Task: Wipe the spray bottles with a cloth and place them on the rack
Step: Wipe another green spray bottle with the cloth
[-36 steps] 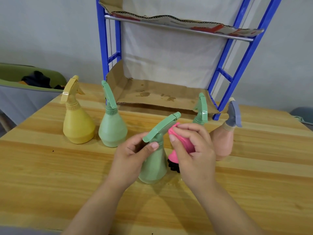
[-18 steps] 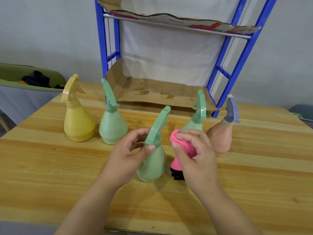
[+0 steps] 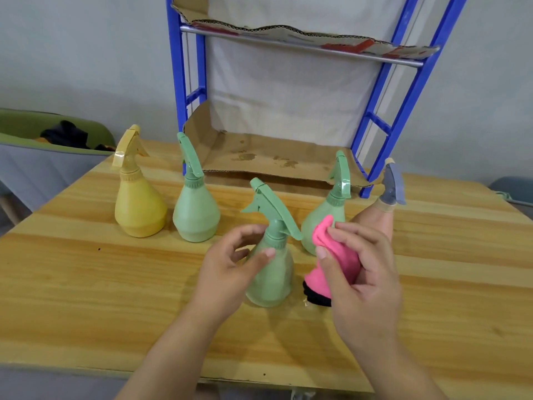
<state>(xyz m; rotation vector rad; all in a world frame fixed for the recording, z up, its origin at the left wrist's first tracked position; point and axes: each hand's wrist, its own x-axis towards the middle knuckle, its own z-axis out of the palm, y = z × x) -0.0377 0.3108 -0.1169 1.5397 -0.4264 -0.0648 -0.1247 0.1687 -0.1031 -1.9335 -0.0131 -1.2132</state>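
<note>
A green spray bottle (image 3: 271, 272) stands upright on the wooden table (image 3: 86, 284) in front of me, its nozzle pointing left. My left hand (image 3: 230, 272) wraps its neck and shoulder, thumb across the front. My right hand (image 3: 360, 272) holds a bunched pink cloth (image 3: 331, 255) with a black edge just right of the bottle, apart from it. Other bottles stand behind: a yellow bottle (image 3: 138, 206), a second green bottle (image 3: 196, 209), a third green bottle (image 3: 328, 209) and a peach bottle with a grey-blue trigger (image 3: 380, 215). The blue rack (image 3: 386, 128) stands at the table's back.
The rack's lower shelf is lined with stained cardboard (image 3: 274, 157), and its upper shelf also carries cardboard (image 3: 317, 39). A green-and-grey chair with dark clothing (image 3: 52, 145) sits left of the table. The table's near edge runs just below my forearms.
The held green bottle has turned, so its nozzle swung from pointing right to pointing left. My right hand with the cloth has drawn slightly away to the right.
</note>
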